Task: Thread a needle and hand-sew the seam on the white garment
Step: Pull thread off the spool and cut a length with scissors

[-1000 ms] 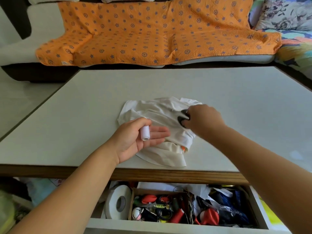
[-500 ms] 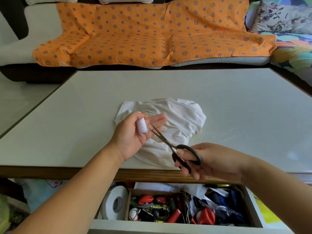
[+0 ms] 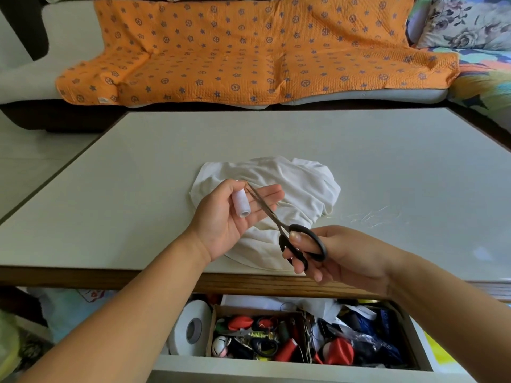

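The white garment (image 3: 301,186) lies crumpled near the front middle of the pale table (image 3: 138,189). Above it, my left hand (image 3: 229,217) is palm up, its thumb holding a small white thread spool (image 3: 241,203) against the palm, fingers stretched out. My right hand (image 3: 340,255) grips the black handles of a pair of scissors (image 3: 293,239), thumb through one loop. The thin blades point up-left across my left fingers, close to the spool's top end. No needle is visible.
Loose pale threads (image 3: 370,215) lie on the table right of the garment. Below the table's wooden front edge an open drawer (image 3: 276,341) holds a white tape roll (image 3: 190,330), thread spools and several sewing bits. An orange patterned blanket (image 3: 249,51) covers the sofa behind.
My right hand lifted the scissors off the garment and drew back toward me. The blades then came to the spool in my left hand, which rose slightly.
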`<state>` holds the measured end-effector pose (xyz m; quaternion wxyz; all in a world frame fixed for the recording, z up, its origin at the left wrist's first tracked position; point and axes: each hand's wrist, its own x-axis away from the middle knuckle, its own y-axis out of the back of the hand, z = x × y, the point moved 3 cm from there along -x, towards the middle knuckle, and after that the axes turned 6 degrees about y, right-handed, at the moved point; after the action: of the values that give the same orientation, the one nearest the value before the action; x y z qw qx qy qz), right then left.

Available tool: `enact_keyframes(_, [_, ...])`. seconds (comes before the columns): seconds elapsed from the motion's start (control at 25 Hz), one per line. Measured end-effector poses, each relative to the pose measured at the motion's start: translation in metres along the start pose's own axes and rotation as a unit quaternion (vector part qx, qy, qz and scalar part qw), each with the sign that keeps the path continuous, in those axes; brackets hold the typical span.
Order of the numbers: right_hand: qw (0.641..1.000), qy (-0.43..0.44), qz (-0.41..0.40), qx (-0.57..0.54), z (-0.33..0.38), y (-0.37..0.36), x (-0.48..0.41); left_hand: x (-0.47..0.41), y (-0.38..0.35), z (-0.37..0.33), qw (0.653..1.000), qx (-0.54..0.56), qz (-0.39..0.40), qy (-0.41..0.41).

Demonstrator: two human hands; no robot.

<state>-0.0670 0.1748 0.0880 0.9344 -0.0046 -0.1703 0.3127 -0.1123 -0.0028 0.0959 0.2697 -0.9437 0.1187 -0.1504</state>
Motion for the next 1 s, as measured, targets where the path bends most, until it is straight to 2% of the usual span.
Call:
enact_keyframes(0.2, [1.000,0.009,0.001,-0.011,0.000,0.001,-0.001,-0.008,0.003,0.007,0.997,-0.053,-0.054,-0.019])
enact_keyframes(0.32, [1.000,0.014,0.005,-0.010,0.000,0.001,-0.001,-0.012,0.004,0.010,0.997,-0.037,-0.061,-0.034])
enact_keyframes(0.6, [0.999,0.033,-0.001,-0.011,0.001,-0.003,0.000,-0.014,0.007,0.012,0.991,-0.095,-0.084,-0.039])
enact_keyframes(0.68, [0.998,0.055,-0.016,-0.037,0.009,-0.003,0.003,-0.015,0.011,0.015,0.988,-0.117,-0.095,-0.032])
enact_keyframes(0.76, [0.994,0.064,-0.080,0.024,0.020,0.005,0.002,-0.014,0.015,0.017,0.989,-0.112,-0.097,-0.019])
enact_keyframes(0.8, [0.982,0.063,-0.137,0.116,0.025,0.014,-0.001,-0.013,0.016,0.017,0.991,-0.100,-0.090,-0.004])
enact_keyframes(0.88, [0.914,0.075,-0.246,0.314,0.035,0.036,-0.019,-0.009,0.018,0.014,0.994,-0.069,-0.073,0.031])
enact_keyframes(0.96, [0.843,0.067,-0.293,0.446,0.045,0.053,-0.047,-0.006,0.022,0.012,0.995,-0.054,-0.067,0.054])
enact_keyframes(1.0, [0.824,0.058,-0.300,0.477,0.049,0.058,-0.059,-0.004,0.024,0.011,0.995,-0.053,-0.067,0.058])
